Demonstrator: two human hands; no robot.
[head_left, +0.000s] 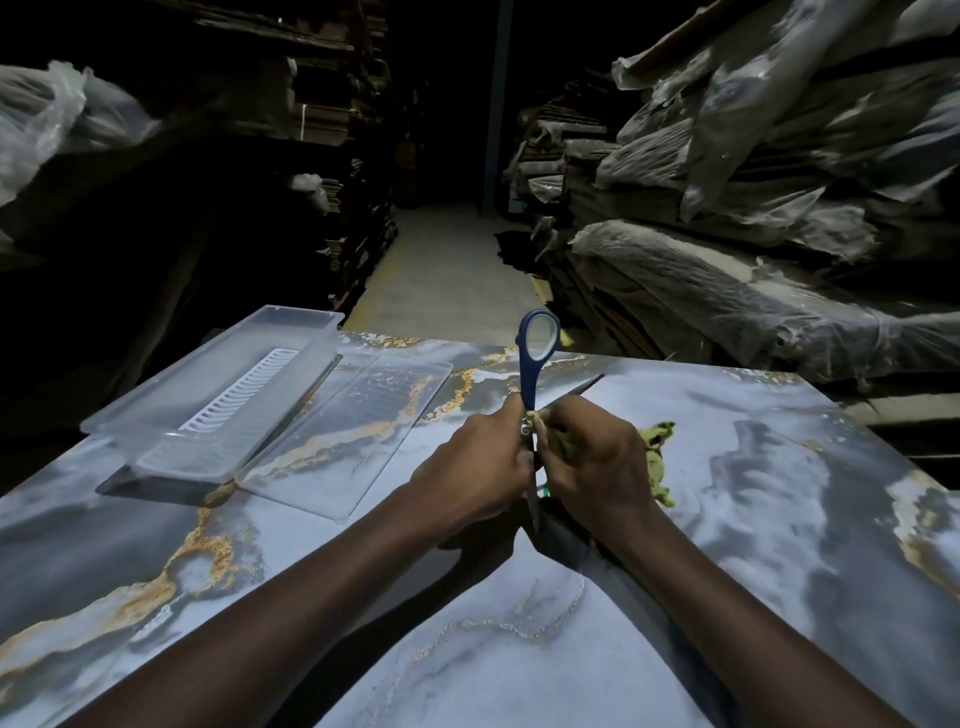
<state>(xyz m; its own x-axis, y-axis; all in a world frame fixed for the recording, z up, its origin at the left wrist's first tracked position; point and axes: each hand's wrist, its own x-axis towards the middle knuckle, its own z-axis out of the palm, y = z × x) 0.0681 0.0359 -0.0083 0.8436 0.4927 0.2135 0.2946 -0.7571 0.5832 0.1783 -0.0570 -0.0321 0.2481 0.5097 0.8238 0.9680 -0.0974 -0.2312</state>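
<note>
A pair of blue-handled scissors (534, 358) stands upright over the marbled table (779, 519), handle loop up and blade tip down near the surface. My left hand (478, 462) grips the scissors around the pivot and upper blade. My right hand (592, 462) holds a yellow-green cloth (657, 462) pressed against the scissors; the cloth trails out to the right of that hand. Where the cloth meets the blades is hidden by my fingers.
A clear plastic tray (171, 410) with a white slotted insert (244, 389) sits at the table's far left, its flat clear lid (353, 431) lying beside it. Wrapped stacks of board (727, 208) line an aisle beyond the table.
</note>
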